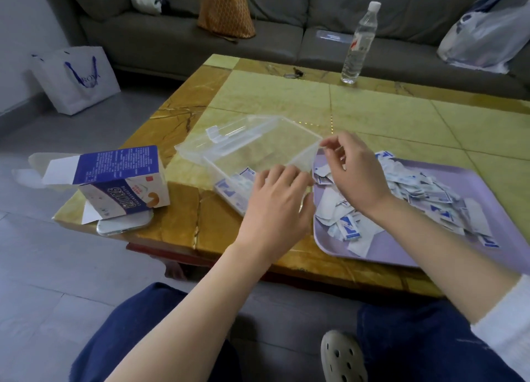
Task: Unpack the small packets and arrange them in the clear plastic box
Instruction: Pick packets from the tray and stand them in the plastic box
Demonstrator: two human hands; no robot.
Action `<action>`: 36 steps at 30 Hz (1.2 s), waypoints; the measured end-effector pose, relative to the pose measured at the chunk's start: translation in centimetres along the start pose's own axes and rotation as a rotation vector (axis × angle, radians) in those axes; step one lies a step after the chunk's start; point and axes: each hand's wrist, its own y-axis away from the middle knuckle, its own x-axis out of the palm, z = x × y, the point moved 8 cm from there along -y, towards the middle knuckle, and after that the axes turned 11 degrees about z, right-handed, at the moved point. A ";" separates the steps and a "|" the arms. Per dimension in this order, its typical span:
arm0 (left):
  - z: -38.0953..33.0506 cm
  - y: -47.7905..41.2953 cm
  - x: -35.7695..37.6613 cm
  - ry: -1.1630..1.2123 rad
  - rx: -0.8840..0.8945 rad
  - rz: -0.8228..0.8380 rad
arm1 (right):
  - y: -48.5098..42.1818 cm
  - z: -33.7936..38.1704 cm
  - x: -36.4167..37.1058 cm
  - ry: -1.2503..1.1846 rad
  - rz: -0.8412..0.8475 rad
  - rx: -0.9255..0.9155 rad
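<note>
Packets [415, 198] in blue and white are heaped on a purple tray [499, 209] at the right of the table [372, 115], and a few more packets [232, 185] are seen lying inside the clear plastic box [258, 140] at the middle. At the far left, a white shopping bag [76, 79] with blue handles is stood on the floor. On the table's left corner an opened blue and white carton [120, 181] is laid on its side, its flaps spread, and a phone [124, 225] is partly covered by it. Next to the right, the clear plastic box is placed with its near end tilted toward the viewer. The left hand [275, 206] is laid palm down over the box's near right corner, fingers bent over the rim; whether anything is held beneath them cannot be told. The right hand [355, 172] is raised over the tray's left end, and the far right corner of the box is pinched between its thumb and forefinger. Beyond it, a water bottle [358, 43] is stood upright near the table's far edge, with a grey sofa [172, 37] behind.
</note>
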 end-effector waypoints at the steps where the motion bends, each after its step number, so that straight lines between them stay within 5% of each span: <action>1: -0.6 -0.2 1.2 -0.002 0.020 0.067 | 0.5 -1.3 0.1 0.020 0.049 0.030; 6: -2.3 -1.4 5.8 -0.016 0.000 0.324 | 3.7 -5.3 2.3 0.206 0.456 0.073; 13: -2.7 -2.9 9.5 -0.203 -0.118 0.459 | 5.7 -9.2 3.7 0.351 0.669 0.189; 36: -2.4 -5.8 7.9 -0.105 -0.190 0.227 | 3.8 -5.6 -1.5 0.326 0.032 -0.101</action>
